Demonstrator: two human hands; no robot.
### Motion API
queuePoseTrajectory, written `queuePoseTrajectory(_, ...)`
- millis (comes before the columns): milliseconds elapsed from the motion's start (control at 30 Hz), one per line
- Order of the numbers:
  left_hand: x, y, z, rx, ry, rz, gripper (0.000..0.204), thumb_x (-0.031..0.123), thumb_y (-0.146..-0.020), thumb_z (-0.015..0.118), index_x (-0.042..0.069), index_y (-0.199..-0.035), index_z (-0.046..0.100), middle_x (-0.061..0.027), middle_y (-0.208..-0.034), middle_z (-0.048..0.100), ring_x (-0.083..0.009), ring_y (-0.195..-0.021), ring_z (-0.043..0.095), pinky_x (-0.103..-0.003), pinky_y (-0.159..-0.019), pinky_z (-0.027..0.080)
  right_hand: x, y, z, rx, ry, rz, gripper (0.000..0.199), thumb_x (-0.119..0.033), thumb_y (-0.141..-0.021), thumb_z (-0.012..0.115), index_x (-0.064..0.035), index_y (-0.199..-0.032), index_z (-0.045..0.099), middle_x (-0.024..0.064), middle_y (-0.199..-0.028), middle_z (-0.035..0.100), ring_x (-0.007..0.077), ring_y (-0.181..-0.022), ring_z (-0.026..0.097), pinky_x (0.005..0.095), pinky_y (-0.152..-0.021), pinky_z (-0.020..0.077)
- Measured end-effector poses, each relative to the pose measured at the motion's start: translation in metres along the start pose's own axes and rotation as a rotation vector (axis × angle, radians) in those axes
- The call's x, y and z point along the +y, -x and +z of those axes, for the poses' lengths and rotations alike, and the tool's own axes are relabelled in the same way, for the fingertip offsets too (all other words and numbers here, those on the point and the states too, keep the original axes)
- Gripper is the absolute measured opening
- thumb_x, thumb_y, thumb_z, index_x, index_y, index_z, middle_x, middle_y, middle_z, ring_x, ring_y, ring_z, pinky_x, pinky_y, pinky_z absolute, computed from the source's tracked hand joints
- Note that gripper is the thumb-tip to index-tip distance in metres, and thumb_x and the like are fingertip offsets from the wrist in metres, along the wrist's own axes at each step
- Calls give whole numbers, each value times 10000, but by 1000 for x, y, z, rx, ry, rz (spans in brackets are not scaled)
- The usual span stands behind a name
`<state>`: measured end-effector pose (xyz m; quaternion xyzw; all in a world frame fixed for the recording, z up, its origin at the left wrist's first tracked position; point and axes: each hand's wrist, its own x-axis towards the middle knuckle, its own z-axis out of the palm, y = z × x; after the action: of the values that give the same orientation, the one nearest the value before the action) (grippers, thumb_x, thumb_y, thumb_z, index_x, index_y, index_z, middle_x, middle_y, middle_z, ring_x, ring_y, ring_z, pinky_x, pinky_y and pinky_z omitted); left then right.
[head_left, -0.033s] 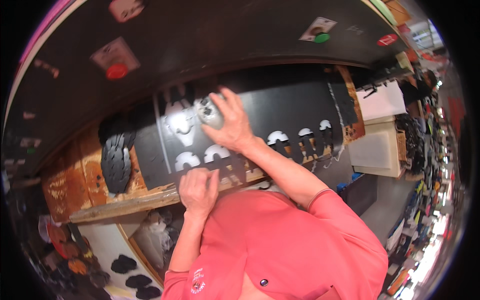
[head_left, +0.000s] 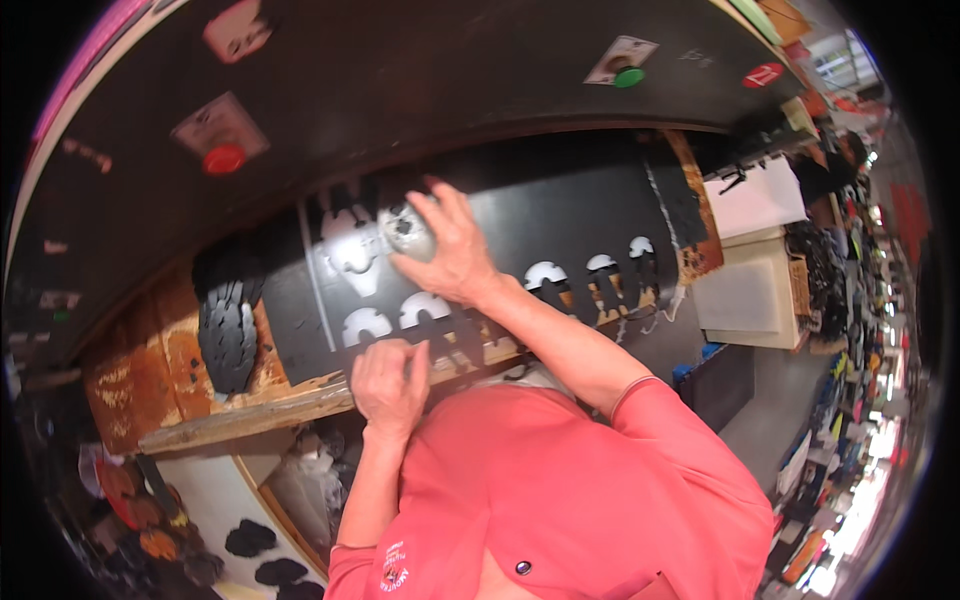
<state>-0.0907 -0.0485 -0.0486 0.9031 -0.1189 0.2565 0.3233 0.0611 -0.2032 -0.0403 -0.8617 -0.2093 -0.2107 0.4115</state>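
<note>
Head view shows a black treaded sole (head_left: 228, 325) lying at the left on the wooden bench (head_left: 240, 415). Next, the left hand (head_left: 388, 378) is curled shut at the near edge of a big black rubber sheet (head_left: 560, 215). The right hand (head_left: 448, 250) grips a small round silver tool (head_left: 408, 230) on it. The sheet looks bendy, floppy and not slippery; hold it by an edge.

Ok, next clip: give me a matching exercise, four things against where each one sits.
Things:
1. right hand
2. left hand
3. stack of black sole-shaped cutouts
4. round red button

Places:
A. on the dark machine panel, upper left
B. at the near edge of the black sheet
C. on the wooden bench, left of the sheet
D. gripping a grey metal cutter on the sheet

Pairs: 1-D, 2-B, 3-C, 4-A
</note>
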Motion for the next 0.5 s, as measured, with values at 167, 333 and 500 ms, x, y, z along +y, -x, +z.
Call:
queuePoseTrajectory(167, -3, 5, -1, 39, -20, -13, 212, 84, -889, 830, 79, -869, 618, -70, -821, 653, -305, -720, 625, -427, -659, 445, 14, 2, -60, 204, -156, 86, 323, -170, -907, 829, 10, -1146, 708, 152, -1140, 703, 228, -998, 700, 351, -861, 581)
queuePoseTrajectory(333, -8, 11, 4, 72, -70, -11, 214, 109, -903, 821, 68, -875, 613, -96, -824, 648, -336, -738, 632, -446, -676, 466, 46, -19, -174, 626, -83, 40, 185, -134, -1024, 719, -13, -906, 643, 57, -757, 656, 115, -705, 587, 324, -662, 507)
queuePoseTrajectory(500, -8, 12, 6, 97, -37, -43, 219, 111, -910, 816, 63, -859, 608, -94, -799, 618, -314, -696, 606, -435, -655, 464, 59, 16, -197, 446, -71, 53, 247, -203, -1061, 709, -19, -905, 657, -46, -751, 600, 33, -702, 473, 244, -635, 425)
